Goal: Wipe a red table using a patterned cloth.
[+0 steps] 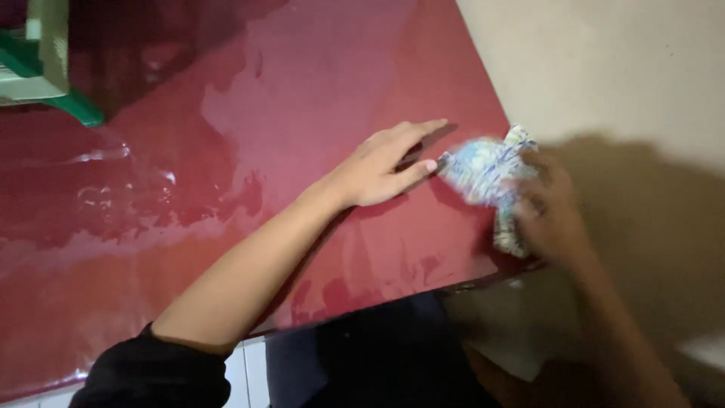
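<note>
My left hand [389,162] lies flat on a glossy dark red countertop [226,151], fingers stretched toward the right edge, holding nothing. My right hand [547,208] is in shadow at the counter's right end and grips a crumpled blue and white patterned cloth [483,170]. The cloth rests on the counter's corner, just beyond my left fingertips. A black sleeve covers my left upper arm.
A beige wall [604,68] borders the counter on the right. A green and white object [38,68] stands at the top left. Wet streaks shine on the counter's left part. White tiles [249,370] show below the front edge.
</note>
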